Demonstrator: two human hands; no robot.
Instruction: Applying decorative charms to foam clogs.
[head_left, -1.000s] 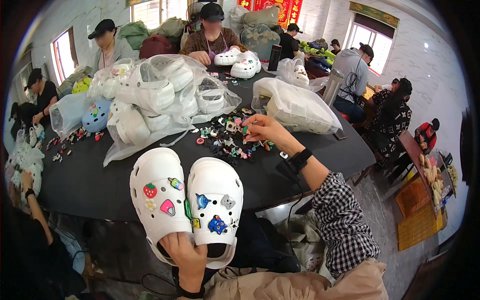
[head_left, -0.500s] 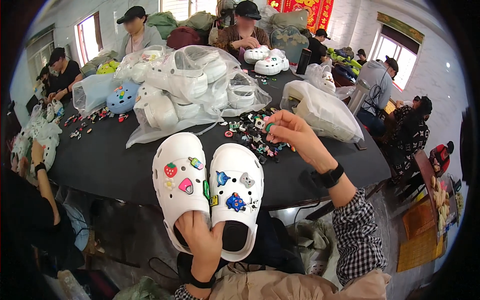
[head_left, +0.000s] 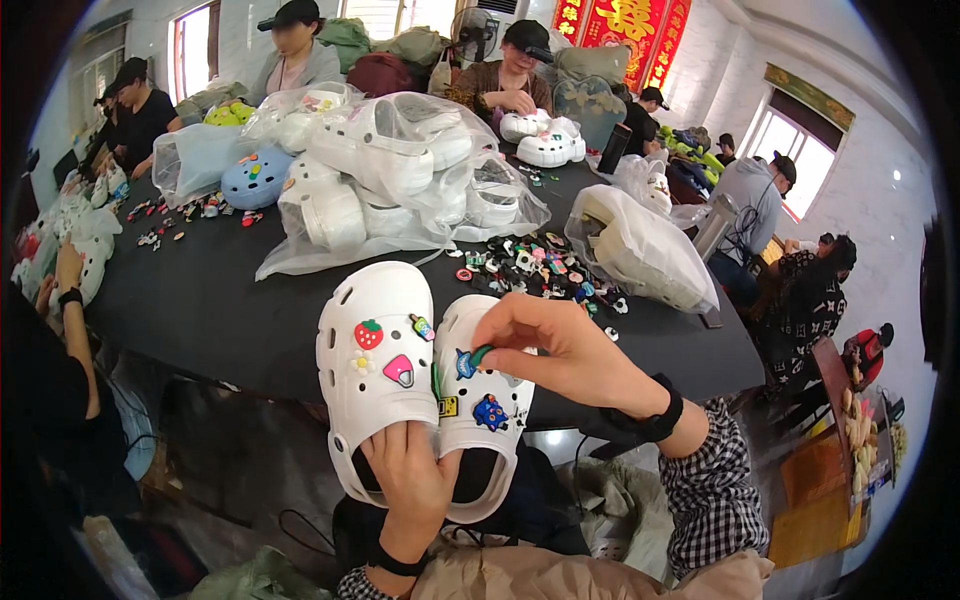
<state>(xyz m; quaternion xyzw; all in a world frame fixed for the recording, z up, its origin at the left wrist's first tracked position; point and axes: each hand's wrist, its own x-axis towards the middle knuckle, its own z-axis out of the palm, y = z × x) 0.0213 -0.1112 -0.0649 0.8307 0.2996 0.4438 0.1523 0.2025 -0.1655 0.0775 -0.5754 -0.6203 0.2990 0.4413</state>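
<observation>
My left hand (head_left: 410,478) grips the heels of a pair of white clogs (head_left: 385,370), held side by side toes away from me. The left clog carries a strawberry charm (head_left: 368,334), a pink charm and a small striped one. The right clog (head_left: 482,400) shows blue charms and a yellow one. My right hand (head_left: 560,345) rests over the right clog's upper, its fingertips pinching a small green charm (head_left: 482,354) against it. A black band circles my right wrist.
A dark round table (head_left: 215,300) holds a heap of loose charms (head_left: 535,268), clear bags of white clogs (head_left: 395,170) and another bag (head_left: 640,250) at right. Several people sit around the table's far and left sides. A person's arm (head_left: 70,300) reaches in at left.
My right hand left the charm heap and came back to the right clog with a green charm. The clogs now sit higher and closer in view.
</observation>
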